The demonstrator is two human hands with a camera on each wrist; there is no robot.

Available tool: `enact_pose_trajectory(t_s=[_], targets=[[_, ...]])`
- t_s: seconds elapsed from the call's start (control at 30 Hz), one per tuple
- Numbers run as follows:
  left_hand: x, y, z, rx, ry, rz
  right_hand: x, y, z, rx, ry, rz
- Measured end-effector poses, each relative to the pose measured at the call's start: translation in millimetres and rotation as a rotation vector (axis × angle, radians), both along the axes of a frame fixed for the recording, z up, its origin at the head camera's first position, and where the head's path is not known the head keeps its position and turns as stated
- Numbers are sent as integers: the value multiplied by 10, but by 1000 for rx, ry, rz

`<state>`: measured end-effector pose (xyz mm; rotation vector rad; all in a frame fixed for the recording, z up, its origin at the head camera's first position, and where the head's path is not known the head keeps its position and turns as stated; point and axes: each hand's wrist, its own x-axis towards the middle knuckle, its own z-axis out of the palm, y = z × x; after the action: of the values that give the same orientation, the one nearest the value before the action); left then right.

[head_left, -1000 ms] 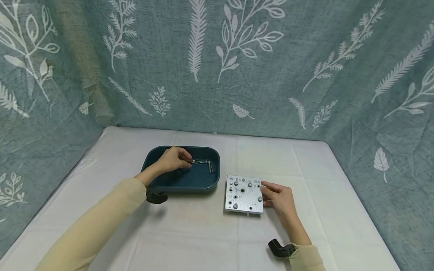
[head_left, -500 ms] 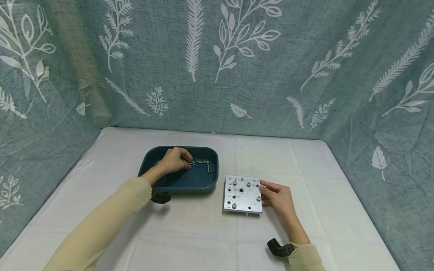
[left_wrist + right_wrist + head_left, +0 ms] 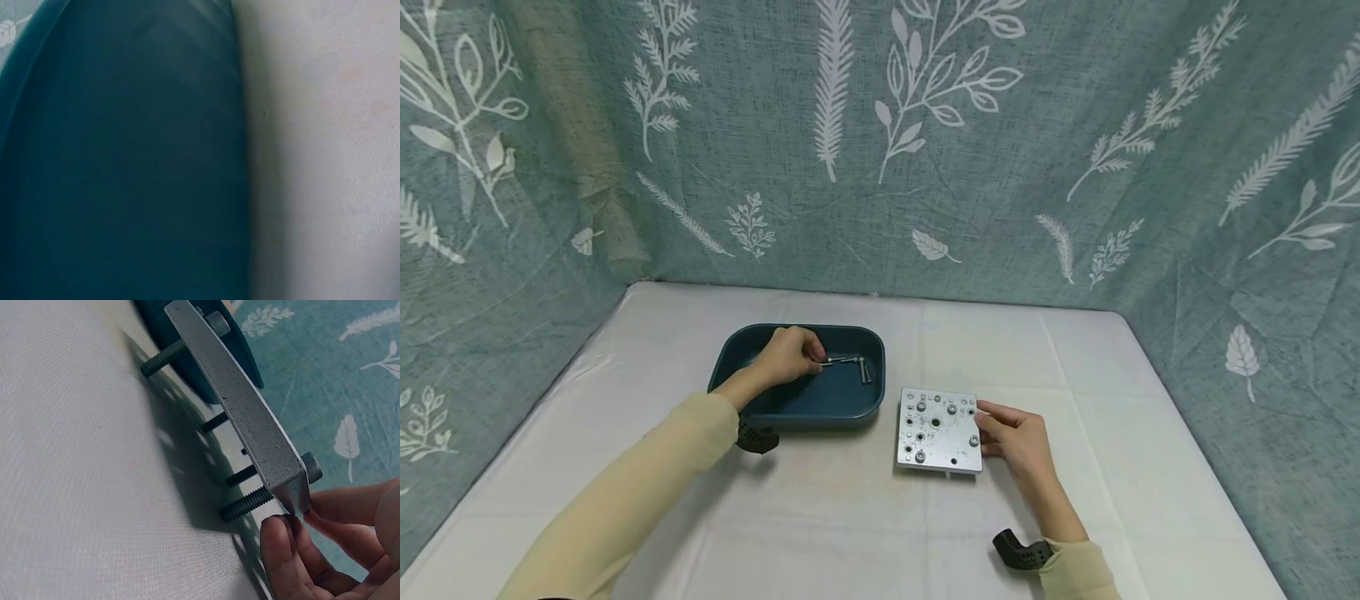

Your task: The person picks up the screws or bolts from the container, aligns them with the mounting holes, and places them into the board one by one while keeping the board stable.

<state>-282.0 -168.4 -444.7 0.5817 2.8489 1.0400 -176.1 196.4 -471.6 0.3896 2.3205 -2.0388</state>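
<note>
In the head view my left hand (image 3: 790, 354) reaches into the dark teal tray (image 3: 820, 421), fingers bent down at several small metal screws (image 3: 863, 370); whether one is pinched is not clear. My right hand (image 3: 1018, 437) grips the right edge of a silver metal plate (image 3: 943, 437) with holes and bolt heads on top. From the right wrist view, the plate (image 3: 250, 419) is held off the cloth, threaded bolts (image 3: 247, 505) sticking out below, its corner between the right thumb and fingers (image 3: 281, 556). The left wrist view shows only the tray (image 3: 137, 156) and cloth, not the hand.
A white cloth (image 3: 820, 533) covers the table. Behind and at both sides hangs a green curtain (image 3: 760, 125) with white leaf prints. The tray stands left of the plate, a narrow gap between them. Each wrist wears a black mount (image 3: 1021, 552).
My left hand has shifted slightly right within the tray, close to the screws. My right hand and the plate stay where they were.
</note>
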Motion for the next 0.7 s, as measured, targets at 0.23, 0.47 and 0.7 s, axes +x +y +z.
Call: enact_pose_trajectory(t_s=[0.23, 0.47, 0.7], targets=[[1, -12, -28, -18, 16, -40, 20, 23, -45, -14, -2, -1], [44, -23, 117, 84, 27, -66, 14, 24, -30, -7, -8, -3], [267, 242, 390, 294, 21, -48, -2, 24, 9, -18, 6, 13]])
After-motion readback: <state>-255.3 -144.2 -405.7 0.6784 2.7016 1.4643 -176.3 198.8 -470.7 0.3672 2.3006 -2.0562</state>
